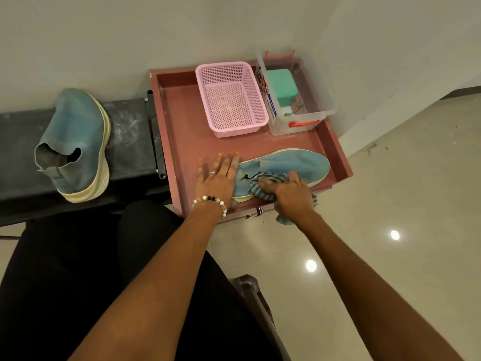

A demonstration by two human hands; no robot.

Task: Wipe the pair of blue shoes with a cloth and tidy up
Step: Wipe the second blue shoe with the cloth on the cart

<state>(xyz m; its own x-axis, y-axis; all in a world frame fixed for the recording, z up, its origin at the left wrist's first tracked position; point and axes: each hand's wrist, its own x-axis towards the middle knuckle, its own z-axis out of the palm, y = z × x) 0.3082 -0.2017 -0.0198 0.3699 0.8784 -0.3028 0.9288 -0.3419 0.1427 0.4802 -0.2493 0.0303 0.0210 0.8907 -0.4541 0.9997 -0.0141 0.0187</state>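
Right hand (289, 191): fingers curled over a striped cloth (263, 185), pressing it onto the near side of the shoe (294, 162); a tail of cloth hangs past the wrist over the tray edge.
Left hand (217, 178): flat, fingers straight and spread, palm down on the heel end of the same shoe, steadying it; it grips nothing.
Shoe: lies on its side on the red tray (177, 121), near front edge. Long axis runs left to right, heel under the left hand, toe pointing right and slightly away. Cloth sits about midway along; unwiped length appears to lie rightward, toward the toe, so the right hand is the nearer for that stroke.
Second shoe (75, 142): upright on the dark bench (130, 136), well left of the tray, nearer the left hand; apparently not yet wiped.
Also on tray: pink basket (231, 97), clear box (309, 108), both behind the shoe.
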